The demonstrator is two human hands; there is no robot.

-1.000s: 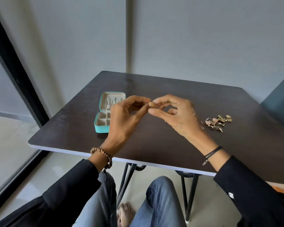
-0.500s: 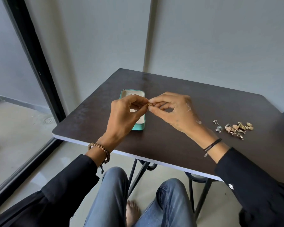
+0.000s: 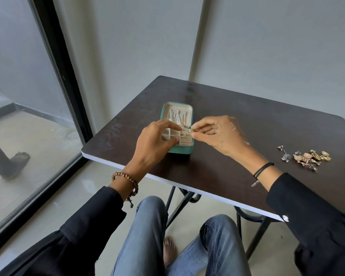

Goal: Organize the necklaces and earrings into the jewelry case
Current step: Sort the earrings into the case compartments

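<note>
Dark table [image 3: 267,120], jewelry case [image 3: 179,153] near front edge, right hand [image 3: 221,134] pinching earring [image 3: 190,130]

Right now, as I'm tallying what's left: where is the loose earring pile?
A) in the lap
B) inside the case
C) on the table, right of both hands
C: the earring pile lies on the table, right of the right hand, apart from the jewelry case.

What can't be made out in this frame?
Head view:
- earring: too small to identify; fingertips of the right hand cover part of it.
- left hand: whether it touches the earring is unclear.
- case: near-left compartments hidden by the left hand.
- pile: tangled, too small to count pieces.
</note>
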